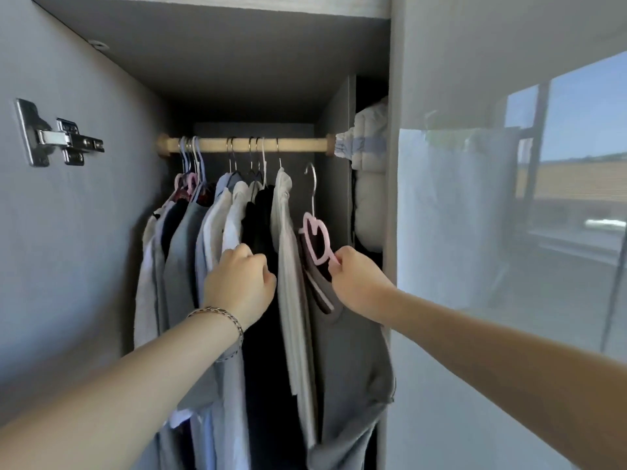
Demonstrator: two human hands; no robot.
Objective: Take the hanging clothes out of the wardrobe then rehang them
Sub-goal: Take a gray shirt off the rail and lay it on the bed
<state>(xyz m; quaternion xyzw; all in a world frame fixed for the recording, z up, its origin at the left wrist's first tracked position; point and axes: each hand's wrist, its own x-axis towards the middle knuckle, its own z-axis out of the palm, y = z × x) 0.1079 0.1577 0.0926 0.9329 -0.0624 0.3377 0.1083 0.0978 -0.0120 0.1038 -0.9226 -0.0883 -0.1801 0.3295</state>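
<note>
Right grip (356, 276): fingers curled, pinching the lower edge of the pink hanger (316, 239).
Pink hanger: heart-shaped, just up and left of the right grip. Its metal hook rises above, hanging under the rail (298, 144) and clear of it.
Grey garment (349, 361): hangs from the pink hanger and drapes below the right grip.
Left grip (241, 283): fingers curled inward, knuckles against the hanging clothes (217, 225). I cannot tell whether it holds any cloth.
Hanging clothes: hooked on the rail, above and left of the left grip. A black piece and a long white garment (288, 266) hang between the two grips.
Rail: wooden, high above both grips, spanning the wardrobe (237, 62).
Bracelet (220, 317): on the wrist just behind the left grip.
Hinge (57, 134): metal, on the panel well left of the left grip.
Padded bundle (369, 164): pale, in the side compartment above the right grip.
</note>
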